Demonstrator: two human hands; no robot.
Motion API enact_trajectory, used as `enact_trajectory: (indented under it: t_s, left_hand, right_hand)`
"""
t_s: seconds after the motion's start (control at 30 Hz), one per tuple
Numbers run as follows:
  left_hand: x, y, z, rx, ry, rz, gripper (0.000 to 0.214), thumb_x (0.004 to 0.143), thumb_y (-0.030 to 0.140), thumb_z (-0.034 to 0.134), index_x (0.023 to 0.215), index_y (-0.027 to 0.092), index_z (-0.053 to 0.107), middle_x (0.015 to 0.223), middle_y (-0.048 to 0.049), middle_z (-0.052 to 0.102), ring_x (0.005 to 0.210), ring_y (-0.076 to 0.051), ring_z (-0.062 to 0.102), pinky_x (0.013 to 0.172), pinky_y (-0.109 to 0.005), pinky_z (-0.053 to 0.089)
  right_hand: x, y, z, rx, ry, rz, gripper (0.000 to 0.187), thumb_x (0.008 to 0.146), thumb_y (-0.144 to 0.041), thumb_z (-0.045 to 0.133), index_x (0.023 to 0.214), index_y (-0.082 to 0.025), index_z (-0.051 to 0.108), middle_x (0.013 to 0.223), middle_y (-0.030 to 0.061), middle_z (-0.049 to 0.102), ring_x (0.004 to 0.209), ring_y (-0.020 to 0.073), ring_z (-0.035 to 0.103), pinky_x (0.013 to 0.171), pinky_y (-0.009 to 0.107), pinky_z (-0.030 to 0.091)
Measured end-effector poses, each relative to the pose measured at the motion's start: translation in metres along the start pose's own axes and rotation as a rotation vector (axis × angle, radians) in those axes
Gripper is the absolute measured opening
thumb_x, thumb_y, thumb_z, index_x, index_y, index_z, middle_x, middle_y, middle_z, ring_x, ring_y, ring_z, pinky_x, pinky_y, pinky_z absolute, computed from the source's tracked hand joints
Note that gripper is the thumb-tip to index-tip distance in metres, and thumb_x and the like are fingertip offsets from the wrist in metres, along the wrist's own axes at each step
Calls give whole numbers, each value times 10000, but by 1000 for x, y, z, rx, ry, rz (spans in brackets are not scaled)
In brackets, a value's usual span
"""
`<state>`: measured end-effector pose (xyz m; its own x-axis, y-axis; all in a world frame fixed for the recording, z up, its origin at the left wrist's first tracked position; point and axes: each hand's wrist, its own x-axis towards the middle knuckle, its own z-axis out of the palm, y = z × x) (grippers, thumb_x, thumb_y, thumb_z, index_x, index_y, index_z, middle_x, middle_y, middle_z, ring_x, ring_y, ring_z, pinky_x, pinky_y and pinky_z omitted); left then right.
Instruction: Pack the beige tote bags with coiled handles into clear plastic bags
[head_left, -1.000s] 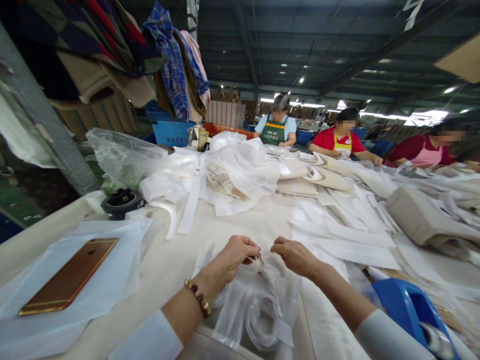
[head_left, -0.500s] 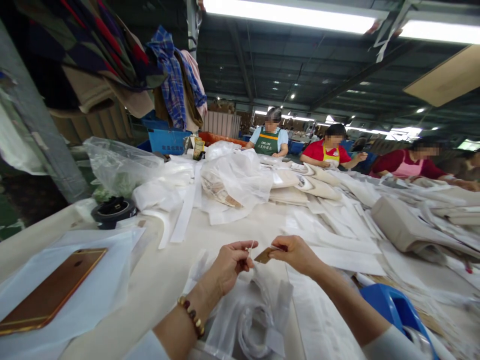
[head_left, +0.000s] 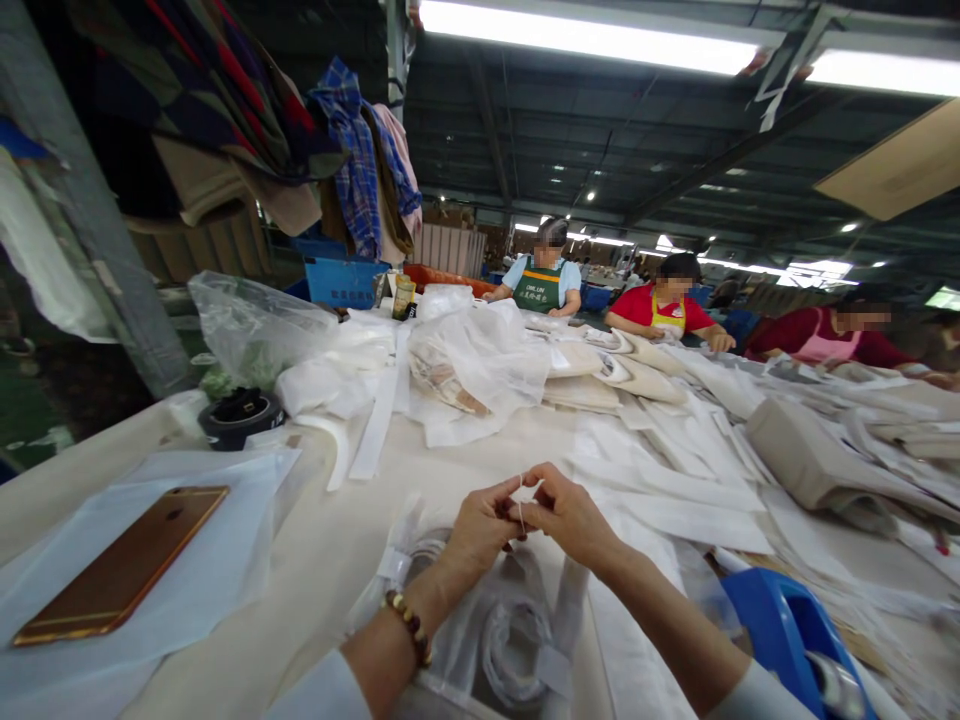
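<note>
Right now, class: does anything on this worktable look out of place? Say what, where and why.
The gold phone lies on a white sheet at the table's left edge, odd among cloth strips and bags. Nothing looks spilled.

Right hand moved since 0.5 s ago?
Yes. The right hand has moved left, closing on the left hand above the clear bag on the table; both now pinch a thin white string.

The left hand (head_left: 480, 525) and right hand (head_left: 574, 515), apart half a second ago at the lower centre of the frame, have closed together, fingertips pinching a white string (head_left: 520, 500); the brown tag then in the right hand no longer shows
</note>
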<state>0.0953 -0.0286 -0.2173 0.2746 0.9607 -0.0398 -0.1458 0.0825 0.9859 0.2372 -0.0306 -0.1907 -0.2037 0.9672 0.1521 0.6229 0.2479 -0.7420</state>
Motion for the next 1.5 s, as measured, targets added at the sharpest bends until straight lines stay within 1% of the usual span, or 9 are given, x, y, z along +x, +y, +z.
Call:
enact_trajectory:
  t_s: [0.3,0.47,0.57,0.67,0.8,1.0,1.2,1.37,1.5]
  left_hand:
    - [3,-4,5,108,210,-21,84,605,249,584,588,167,591,502,18,574,485,-122,504,426,-207,330]
    - [-2,16,1,147,289,71,116,658,288,574,620,179,577,523,29,561,516,-119,516,491,-215,358]
    - [-5,37,5,189,235,136,106,681,285,578,650,184,590,540,31,572,523,-123,532,508,-221,375]
    - [-2,48,8,281,140,177,87,696,251,600,728,179,636,572,17,603,533,-132,534,536,-231,396]
    - [8,37,1,557,127,206,436,644,126,650,1073,193,610,1075,-72,650,846,-187,583,791,-300,432]
    - [15,-5,-3,910,-68,173,187,773,184,575,599,208,639,744,-55,688,914,-274,597,1037,-553,170]
    - [18,7,2,1035,-100,108,160,815,260,547,806,197,693,989,-133,693,1054,-352,571,1002,-634,198]
    - [-26,56,-52,983,-78,302,492,804,416,545,1251,211,552,1360,-57,503,1297,-243,386,1107,-339,201]
    - [-91,42,-123,765,-5,-104,907,567,474,764,1360,192,424,1383,-94,469,1253,-322,438,1059,-394,311]
  right_hand:
    - [-2,21,14,171,151,142,399,865,-426,267,1013,-182,545,743,28,550,659,163,548,562,276,425]
    - [-1,34,5,179,12,224,230,620,-226,572,825,-157,649,731,42,611,612,158,553,530,269,412]
    - [-2,23,-6,240,39,144,434,553,-154,617,982,-211,649,933,31,630,796,161,559,659,274,434]
    - [-3,8,-9,453,22,63,264,629,-289,645,872,-195,688,802,18,639,716,151,557,604,263,423]
    - [-5,0,-3,595,98,91,261,680,-403,611,763,-169,691,683,21,639,594,135,556,508,250,402]
    - [-3,11,5,700,212,183,391,622,-516,669,750,-148,660,732,59,663,622,150,608,585,284,501]
    - [5,41,10,684,350,413,436,731,-607,551,736,-171,565,705,109,633,723,229,665,703,380,554]
    - [-68,39,-3,546,407,500,518,753,-527,594,1143,-189,551,1158,130,601,1078,279,573,949,461,438]
    - [-169,13,19,493,227,538,745,725,-651,566,1333,-239,446,1351,127,493,1220,308,480,988,469,408]
